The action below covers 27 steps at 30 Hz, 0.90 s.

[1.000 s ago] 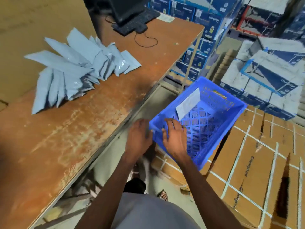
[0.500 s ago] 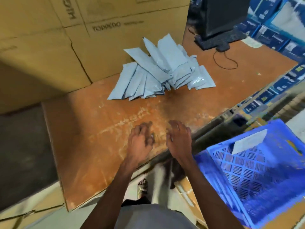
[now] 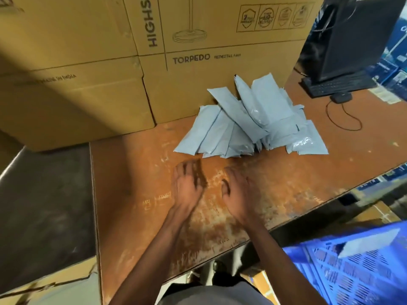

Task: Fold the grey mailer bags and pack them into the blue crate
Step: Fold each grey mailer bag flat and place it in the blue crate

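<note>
Above the worn worktop both hands hovered empty, left hand and right hand with fingers loosely spread. The grey mailer bags lay heaped at twelve to one o'clock (long axes mostly fanning away), the right hand slightly nearer; the blue crate sat at four o'clock.
</note>
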{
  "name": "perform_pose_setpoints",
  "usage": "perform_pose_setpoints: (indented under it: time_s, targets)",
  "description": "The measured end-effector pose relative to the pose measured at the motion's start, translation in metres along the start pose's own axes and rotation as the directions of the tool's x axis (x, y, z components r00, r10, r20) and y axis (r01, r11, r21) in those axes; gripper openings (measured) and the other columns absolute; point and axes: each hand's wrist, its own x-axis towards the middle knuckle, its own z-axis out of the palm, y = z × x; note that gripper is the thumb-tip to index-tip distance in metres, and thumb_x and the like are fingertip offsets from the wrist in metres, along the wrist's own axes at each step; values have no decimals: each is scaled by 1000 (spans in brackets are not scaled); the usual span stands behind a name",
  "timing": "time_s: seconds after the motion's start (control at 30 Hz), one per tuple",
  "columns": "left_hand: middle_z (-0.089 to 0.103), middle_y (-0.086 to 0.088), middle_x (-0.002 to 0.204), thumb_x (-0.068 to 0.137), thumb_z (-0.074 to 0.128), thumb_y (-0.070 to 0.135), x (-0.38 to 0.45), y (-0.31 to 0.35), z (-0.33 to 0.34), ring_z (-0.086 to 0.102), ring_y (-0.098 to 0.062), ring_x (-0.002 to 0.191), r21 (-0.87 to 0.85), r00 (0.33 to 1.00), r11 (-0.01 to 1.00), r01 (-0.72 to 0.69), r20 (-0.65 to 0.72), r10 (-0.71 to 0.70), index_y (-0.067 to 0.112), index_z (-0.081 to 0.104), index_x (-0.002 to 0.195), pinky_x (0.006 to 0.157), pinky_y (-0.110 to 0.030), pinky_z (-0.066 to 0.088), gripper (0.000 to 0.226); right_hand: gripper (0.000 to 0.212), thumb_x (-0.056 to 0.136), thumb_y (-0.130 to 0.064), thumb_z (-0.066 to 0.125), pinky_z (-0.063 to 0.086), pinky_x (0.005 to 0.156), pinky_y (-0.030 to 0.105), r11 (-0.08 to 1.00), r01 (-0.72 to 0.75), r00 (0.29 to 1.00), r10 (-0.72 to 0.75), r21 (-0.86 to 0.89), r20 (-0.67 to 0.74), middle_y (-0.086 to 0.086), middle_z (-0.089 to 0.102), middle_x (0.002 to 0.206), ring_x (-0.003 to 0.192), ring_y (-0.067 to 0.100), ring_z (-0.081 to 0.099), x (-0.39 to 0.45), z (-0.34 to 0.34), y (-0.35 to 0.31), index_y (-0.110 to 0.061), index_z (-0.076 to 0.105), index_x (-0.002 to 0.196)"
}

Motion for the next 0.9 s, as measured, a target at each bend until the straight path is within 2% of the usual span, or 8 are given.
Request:
perform_pose_setpoints:
  time_s: [0.13,0.23,0.33,0.5,0.57,0.63,0.8,0.9]
  targets:
    - [49,-21,134,85,68,14,33,-2,7,45,-38,119,38,995,998,48,-88,-45,5,46,145,97,-47,45,65,48,94,-21,55,42,111,44,997,72,997,-71,-29,26,2,54,143,131,23,51,14,3,-2,-15,56,142]
    - [55,-21,130,94,63,24,51,-3,15,48,-38,116,142,994,986,85,-81,-74,7,58,132,96,-47,45,42,47,93,-25,56,42,111,47,989,132,991,-131,-68,23,2,58,140,132,21,50,18,0,-2,-16,58,139]
    - [59,-17,124,96,62,24,50,-4,25,52,-38,114,102,984,984,143,-120,-131,8,66,119,91,-46,49,28,48,92,-26,55,42,111,46,985,162,985,-157,-59,72,2,59,140,132,21,52,17,-3,1,-17,57,139]
    - [58,-12,121,98,57,28,20,-3,36,50,-33,110,120,965,986,115,-250,-82,12,57,121,86,-48,51,29,53,93,-33,45,42,112,47,979,199,974,-192,-48,121,1,58,140,132,24,52,6,-9,10,-17,58,141]
    - [57,-13,125,101,53,33,23,1,40,51,-34,111,89,967,991,105,-243,-80,13,48,133,89,-47,51,38,54,93,-36,43,42,112,46,968,248,959,-241,-34,149,-1,57,140,133,22,51,-2,-10,13,-19,57,142]
    - [57,-13,130,104,49,43,37,5,41,53,-34,112,69,966,988,141,-228,-122,16,45,140,90,-46,50,45,51,94,-33,50,43,111,45,958,286,947,-282,-2,150,-2,58,139,130,20,52,-6,-12,14,-19,58,142]
    - [65,-10,128,101,51,29,57,5,38,48,-33,116,139,955,971,196,-253,-157,17,69,117,93,-46,46,27,45,96,-25,55,41,113,43,961,266,948,-275,76,157,0,58,137,126,20,53,-16,-23,17,-18,60,140]
    - [66,-6,121,96,48,29,39,13,35,47,-31,112,104,926,980,171,-357,-124,15,68,113,91,-47,47,30,46,96,-29,56,39,114,43,963,262,948,-268,59,170,-2,56,140,128,20,52,-25,-27,24,-21,58,142]
